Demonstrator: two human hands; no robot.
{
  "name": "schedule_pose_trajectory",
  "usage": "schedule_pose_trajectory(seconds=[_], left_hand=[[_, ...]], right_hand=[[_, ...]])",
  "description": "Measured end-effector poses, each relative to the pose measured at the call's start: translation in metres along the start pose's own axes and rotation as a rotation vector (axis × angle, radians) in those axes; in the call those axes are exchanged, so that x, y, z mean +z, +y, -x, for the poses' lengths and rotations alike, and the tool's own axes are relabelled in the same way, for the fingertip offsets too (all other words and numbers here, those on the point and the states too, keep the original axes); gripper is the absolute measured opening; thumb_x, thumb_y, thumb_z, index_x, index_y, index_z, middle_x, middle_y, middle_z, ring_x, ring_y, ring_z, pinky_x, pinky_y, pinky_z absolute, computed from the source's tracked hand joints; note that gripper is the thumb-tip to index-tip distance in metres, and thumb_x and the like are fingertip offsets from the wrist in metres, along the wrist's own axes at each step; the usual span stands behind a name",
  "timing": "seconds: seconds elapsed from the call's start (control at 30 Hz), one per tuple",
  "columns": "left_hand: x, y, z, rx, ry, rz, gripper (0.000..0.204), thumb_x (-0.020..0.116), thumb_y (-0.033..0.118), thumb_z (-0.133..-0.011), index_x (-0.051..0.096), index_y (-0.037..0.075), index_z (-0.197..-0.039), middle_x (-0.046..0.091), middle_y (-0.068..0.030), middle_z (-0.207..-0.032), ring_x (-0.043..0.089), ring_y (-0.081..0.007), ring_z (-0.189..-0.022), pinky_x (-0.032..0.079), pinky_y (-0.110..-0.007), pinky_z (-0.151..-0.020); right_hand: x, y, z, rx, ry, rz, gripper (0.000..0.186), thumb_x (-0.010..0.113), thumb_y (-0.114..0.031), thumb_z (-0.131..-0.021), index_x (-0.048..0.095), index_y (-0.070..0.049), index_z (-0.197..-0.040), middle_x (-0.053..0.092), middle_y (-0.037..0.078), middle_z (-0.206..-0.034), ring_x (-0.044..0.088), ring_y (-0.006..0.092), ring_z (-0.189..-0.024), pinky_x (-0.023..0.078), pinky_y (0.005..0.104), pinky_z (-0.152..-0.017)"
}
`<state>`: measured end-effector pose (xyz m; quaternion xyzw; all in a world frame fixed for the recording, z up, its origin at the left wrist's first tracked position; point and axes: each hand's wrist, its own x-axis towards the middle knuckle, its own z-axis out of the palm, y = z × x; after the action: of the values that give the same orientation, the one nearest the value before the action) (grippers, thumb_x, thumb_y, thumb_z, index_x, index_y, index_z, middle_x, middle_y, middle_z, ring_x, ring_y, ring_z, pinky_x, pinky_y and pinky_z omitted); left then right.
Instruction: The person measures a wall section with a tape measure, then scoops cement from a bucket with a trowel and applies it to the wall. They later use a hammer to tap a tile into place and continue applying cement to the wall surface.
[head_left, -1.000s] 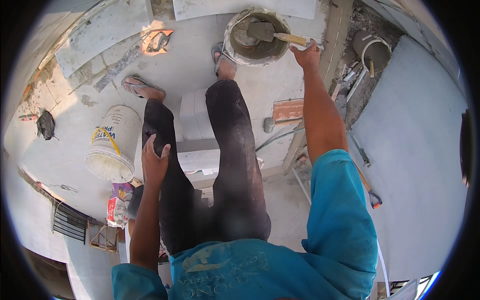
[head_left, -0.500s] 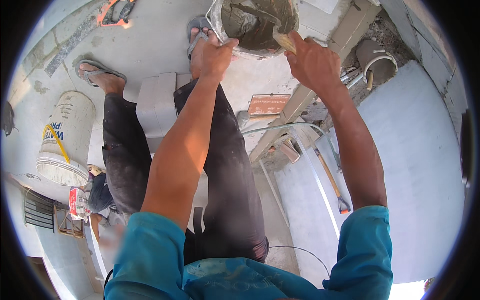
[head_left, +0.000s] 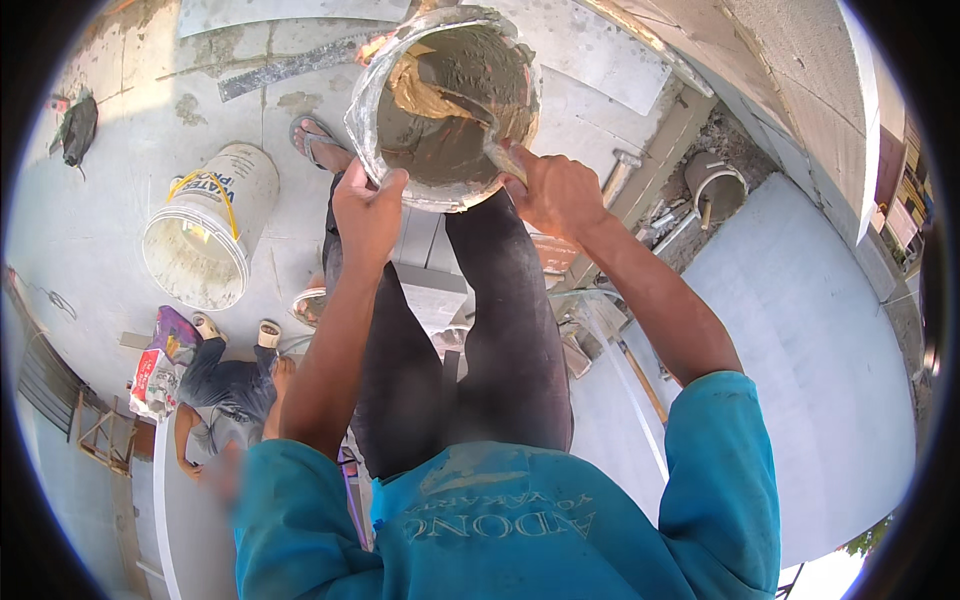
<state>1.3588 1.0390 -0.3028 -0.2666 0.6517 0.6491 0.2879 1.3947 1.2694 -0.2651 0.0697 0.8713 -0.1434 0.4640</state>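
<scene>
A mortar-caked pail is raised in front of my legs, with wet grey mortar and some lighter tan material inside. My left hand grips its near-left rim, thumb up at the edge. My right hand is closed round a trowel handle at the pail's right rim; the trowel's blade is mostly sunk or smeared in mortar, so its shape is unclear.
A white bucket with yellow handle stands left. A co-worker in dark trousers is lower left, beside cement sacks. Right are a grey pail, a raised ledge, a long-handled tool and a pale slab.
My left hand has left my thigh and taken the pail's rim; my right hand has closed on the trowel handle. The pail has risen off the floor and come nearer my body.
</scene>
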Motion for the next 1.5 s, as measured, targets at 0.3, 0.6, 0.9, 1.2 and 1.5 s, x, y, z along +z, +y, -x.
schedule_pose_trajectory(seconds=[0.3, 0.6, 0.9, 1.2, 1.5], left_hand=[[-0.158, 0.193, 0.061, 0.150, 0.057, 0.066, 0.030, 0.061, -0.004, -0.085, 0.064, -0.003, -0.115, 0.070, -0.0042, -0.096, 0.058, -0.0063, -0.076, 0.045, -0.024, -0.067], [-0.286, 0.318, 0.141, 0.410, 0.271, -0.218, 0.031, 0.062, 0.001, -0.084, 0.066, -0.002, -0.114, 0.067, 0.0004, -0.087, 0.053, -0.0053, -0.071, 0.044, -0.024, -0.066], [-0.286, 0.337, 0.198, 0.757, 0.514, -0.021, 0.037, 0.059, 0.001, -0.082, 0.065, -0.004, -0.118, 0.072, -0.0083, -0.098, 0.054, -0.0076, -0.071, 0.046, -0.027, -0.066], [-0.248, 0.298, 0.214, 0.685, 0.614, 0.184, 0.032, 0.061, 0.004, -0.084, 0.064, -0.005, -0.115, 0.059, -0.0013, -0.076, 0.049, -0.0082, -0.071, 0.044, -0.027, -0.066], [-0.209, 0.280, 0.217, 0.598, 0.731, 0.362, 0.016, 0.060, -0.001, -0.087, 0.063, -0.001, -0.103, 0.059, 0.0015, -0.080, 0.049, -0.0047, -0.069, 0.040, -0.025, -0.061]], right_hand=[[-0.112, -0.243, 0.073, -0.305, 0.561, 0.385, 0.055, 0.061, -0.017, -0.085, 0.057, -0.023, -0.139, 0.065, 0.011, -0.094, 0.070, 0.0247, -0.063, 0.052, 0.0388, -0.049], [-0.222, -0.370, 0.130, -0.470, 0.646, 0.487, 0.060, 0.060, -0.018, -0.084, 0.053, -0.028, -0.143, 0.069, 0.016, -0.106, 0.070, 0.0241, -0.059, 0.050, 0.0378, -0.043], [-0.294, -0.400, 0.171, -0.424, 0.584, 0.232, 0.051, 0.054, -0.048, -0.097, 0.052, -0.025, -0.142, 0.071, 0.017, -0.093, 0.072, 0.0325, -0.078, 0.056, 0.0457, -0.062], [-0.290, -0.384, 0.233, -0.704, 0.486, 0.311, 0.052, 0.066, -0.042, -0.090, 0.058, -0.027, -0.139, 0.071, 0.016, -0.101, 0.071, 0.0301, -0.077, 0.054, 0.0423, -0.063], [-0.297, -0.354, 0.229, -0.866, 0.466, 0.277, 0.045, 0.068, -0.040, -0.089, 0.059, -0.019, -0.127, 0.072, 0.011, -0.087, 0.071, 0.0344, -0.074, 0.051, 0.0442, -0.060]])
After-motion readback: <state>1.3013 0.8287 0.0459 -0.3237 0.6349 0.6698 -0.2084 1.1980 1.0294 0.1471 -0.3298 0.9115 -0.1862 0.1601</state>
